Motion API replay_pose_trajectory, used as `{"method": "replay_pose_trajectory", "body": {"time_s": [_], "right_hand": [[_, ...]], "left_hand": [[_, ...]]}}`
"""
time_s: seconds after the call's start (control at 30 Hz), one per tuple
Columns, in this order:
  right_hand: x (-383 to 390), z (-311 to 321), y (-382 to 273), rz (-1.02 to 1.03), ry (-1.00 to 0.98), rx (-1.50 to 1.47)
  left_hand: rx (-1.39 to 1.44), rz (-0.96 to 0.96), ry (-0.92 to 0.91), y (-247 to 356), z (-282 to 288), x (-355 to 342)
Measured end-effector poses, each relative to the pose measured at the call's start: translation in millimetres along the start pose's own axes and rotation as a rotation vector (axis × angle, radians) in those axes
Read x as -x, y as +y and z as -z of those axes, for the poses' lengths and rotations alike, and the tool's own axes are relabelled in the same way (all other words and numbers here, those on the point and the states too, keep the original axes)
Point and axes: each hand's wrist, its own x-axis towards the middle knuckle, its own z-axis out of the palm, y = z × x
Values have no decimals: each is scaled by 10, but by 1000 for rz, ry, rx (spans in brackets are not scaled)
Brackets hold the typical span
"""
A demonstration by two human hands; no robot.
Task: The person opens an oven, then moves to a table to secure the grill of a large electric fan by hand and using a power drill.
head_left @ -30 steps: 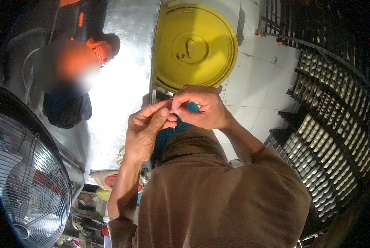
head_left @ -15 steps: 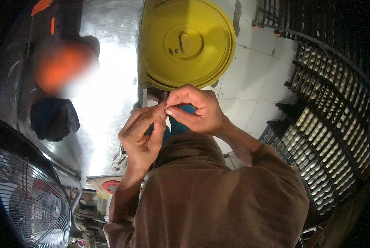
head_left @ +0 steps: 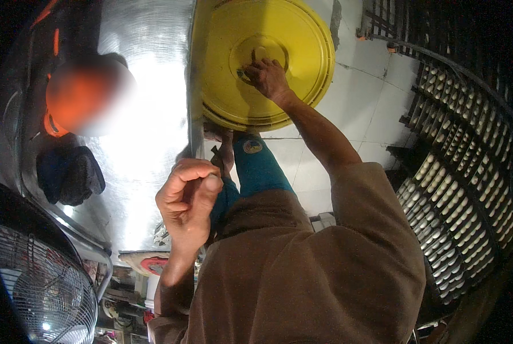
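Note:
My left hand (head_left: 189, 200) is raised beside the steel table's edge, palm turned up. Its thumb and forefinger are closed in a pinch. A small dark strip (head_left: 216, 153) shows just above the fingertips; what it is and whether they grip it I cannot make out. My right hand (head_left: 267, 79) reaches out over a large round yellow lid (head_left: 302, 69), at its recessed middle. The fingers are bent and somewhat apart, with nothing visible held in them. Small dark marks or bits (head_left: 243, 74) lie on the lid beside these fingertips.
The steel table (head_left: 147, 114) runs along the left, with a dark cloth bundle (head_left: 70, 175) and a blurred orange thing (head_left: 84, 97) on it. A caged fan (head_left: 41, 281) stands at lower left. At right, dark racks (head_left: 451, 189) hold rows of pale round pieces.
My hands have parted. The right one has moved from the left hand's fingertips forward onto the yellow lid. My left hand has stayed near its place, its palm turned further up.

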Motion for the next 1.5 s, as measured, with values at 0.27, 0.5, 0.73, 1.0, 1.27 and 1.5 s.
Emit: {"method": "replay_pose_trajectory", "body": {"time_s": [0.27,0.5,0.73,1.0,1.27,1.5], "right_hand": [[1,94,-33,44,190,-41],[219,1763,-1205,-390,294,-1323],[403,3438,-2497,89,288,-1679],[423,3840,-3199,386,312,-1449],[487,3920,-3568,547,343,-1194],[534,4094,-3538,624,332,-945]], "left_hand": [[541,215,59,206,66,-177],[645,171,88,439,155,53],[513,-187,-1,1123,127,467],[500,-510,91,1522,404,910],[470,-610,98,1438,720,1211],[381,-610,106,1420,707,1215]]}}
